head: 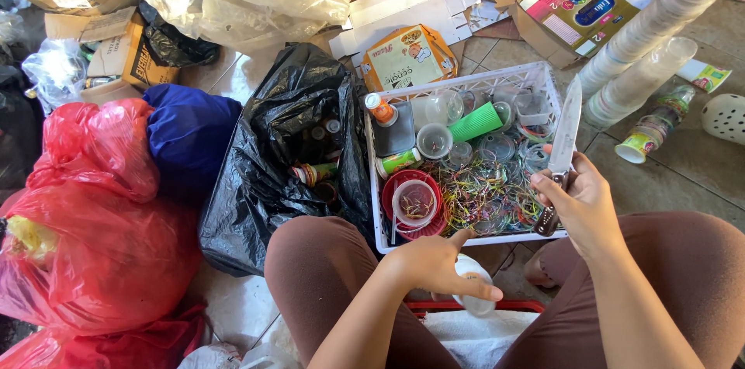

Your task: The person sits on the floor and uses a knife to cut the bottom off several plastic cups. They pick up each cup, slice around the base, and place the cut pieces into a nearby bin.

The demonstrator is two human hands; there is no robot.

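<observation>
I read this as mid-cut prep: left hand wrapped around a small white cup at 6 o'clock, over the lap. Right hand clenched on a knife, blade pointing to 12 beside the white crate. Next move needs the blade brought down to the cup, clear of the fingers.

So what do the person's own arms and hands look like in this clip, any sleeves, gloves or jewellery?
Both forearms are bare up to the frame edge, with no sleeves showing. The left hand and right hand wear no gloves, and no rings, bracelets or watch can be seen. Fingernails look short and unpainted. The legs below are covered in plain brown fabric.
</observation>
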